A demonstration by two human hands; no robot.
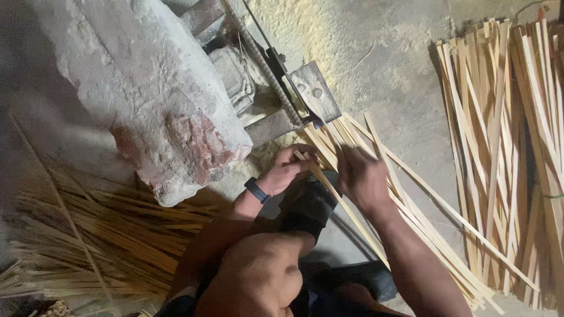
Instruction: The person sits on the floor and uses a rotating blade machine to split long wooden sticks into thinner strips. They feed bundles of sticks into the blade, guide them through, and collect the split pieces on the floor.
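Left hand (289, 167) pinching strip (329, 188) toward machine (276, 94); right hand (361, 176) blurred, grip unclear, on same bundle. Fine sticks (100, 235) piled left of machine; big stack (505, 141) right, seemingly unfed.

I see my left grip (289, 168) curled shut, wrist bent, banded with a dark strap; my right grip (359, 176) closes beside it, forearm angled down.

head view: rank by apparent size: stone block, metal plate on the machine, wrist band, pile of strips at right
1. stone block
2. pile of strips, cut off by the frame edge, so its rank against the block is unsure
3. metal plate
4. wrist band on the left hand
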